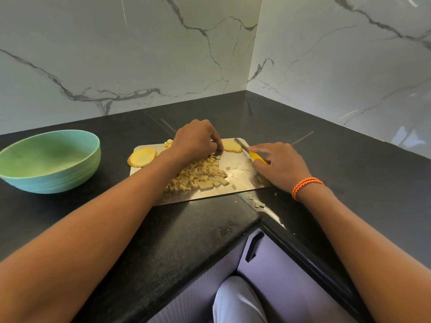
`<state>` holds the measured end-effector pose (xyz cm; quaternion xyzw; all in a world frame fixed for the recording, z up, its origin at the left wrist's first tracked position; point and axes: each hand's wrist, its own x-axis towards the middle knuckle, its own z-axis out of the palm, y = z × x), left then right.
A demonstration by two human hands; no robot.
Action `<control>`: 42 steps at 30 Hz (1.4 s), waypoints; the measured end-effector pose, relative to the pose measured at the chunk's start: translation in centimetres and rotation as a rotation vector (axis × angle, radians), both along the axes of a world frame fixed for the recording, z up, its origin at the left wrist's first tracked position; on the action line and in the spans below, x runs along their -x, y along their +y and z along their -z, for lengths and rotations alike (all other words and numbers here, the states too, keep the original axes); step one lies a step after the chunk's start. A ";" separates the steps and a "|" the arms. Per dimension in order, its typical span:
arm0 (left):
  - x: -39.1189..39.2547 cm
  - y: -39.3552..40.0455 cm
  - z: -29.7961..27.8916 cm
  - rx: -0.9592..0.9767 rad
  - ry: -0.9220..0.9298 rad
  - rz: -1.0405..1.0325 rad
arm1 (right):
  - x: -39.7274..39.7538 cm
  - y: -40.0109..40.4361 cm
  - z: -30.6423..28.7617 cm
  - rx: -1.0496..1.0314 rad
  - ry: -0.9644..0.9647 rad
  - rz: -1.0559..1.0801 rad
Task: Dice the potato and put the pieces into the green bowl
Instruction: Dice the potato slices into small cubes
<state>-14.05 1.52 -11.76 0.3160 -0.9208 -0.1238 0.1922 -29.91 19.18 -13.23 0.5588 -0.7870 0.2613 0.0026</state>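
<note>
Left hand (198, 139) curled, pinching at potato pieces (200, 174) mid-frame on the cutting board (242, 173). Right hand (279, 166) gripping the knife (250, 151) beside a potato slice (231, 146), nearer it. Green bowl (50, 160) well apart, far left.

White veined marble walls (116, 54) above black corner countertop (186, 229).

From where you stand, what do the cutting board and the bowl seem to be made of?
The cutting board looks like bare metal, perhaps steel: thin, grey, with a dull shine. The bowl looks like matte plastic or glazed ceramic, green inside and teal outside, with faint ridges; I cannot tell which.
</note>
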 end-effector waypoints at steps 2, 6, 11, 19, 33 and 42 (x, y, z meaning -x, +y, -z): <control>0.0 -0.2 0.0 -0.004 0.002 0.017 | -0.2 -0.1 0.1 0.003 0.013 -0.011; 0.4 -1.1 0.4 -0.041 0.084 0.034 | -0.2 -0.3 0.1 0.018 -0.039 0.002; 1.8 -1.4 1.0 -0.085 0.011 0.129 | -0.6 -0.5 0.2 0.043 -0.020 0.047; 2.4 -1.5 1.1 -0.006 -0.130 0.204 | -1.0 -0.4 0.2 0.064 0.007 0.107; 2.3 0.3 0.7 0.176 -0.088 0.052 | -1.9 -0.4 0.0 0.044 0.068 0.103; 2.4 0.1 1.1 0.125 -0.067 0.060 | -1.8 -0.6 0.0 0.068 0.141 0.187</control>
